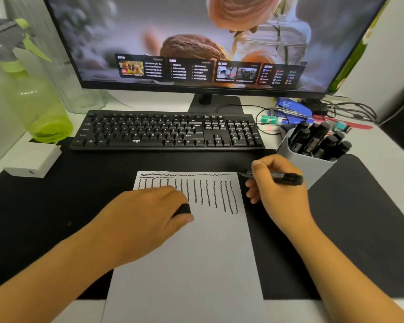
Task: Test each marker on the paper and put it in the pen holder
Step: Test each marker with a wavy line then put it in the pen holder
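Note:
A white sheet of paper lies on the black desk mat, its top covered with several wavy black test lines. My right hand grips an uncapped black marker, tip pointing left just off the paper's top right corner. On the paper's upper left rests my left hand, closed around the black marker cap. A grey pen holder behind my right hand contains several black markers.
A black keyboard and a monitor stand behind the paper. A green spray bottle and a white box sit at the left. Staplers, cables and small items crowd the back right. The black desk mat surrounds the paper.

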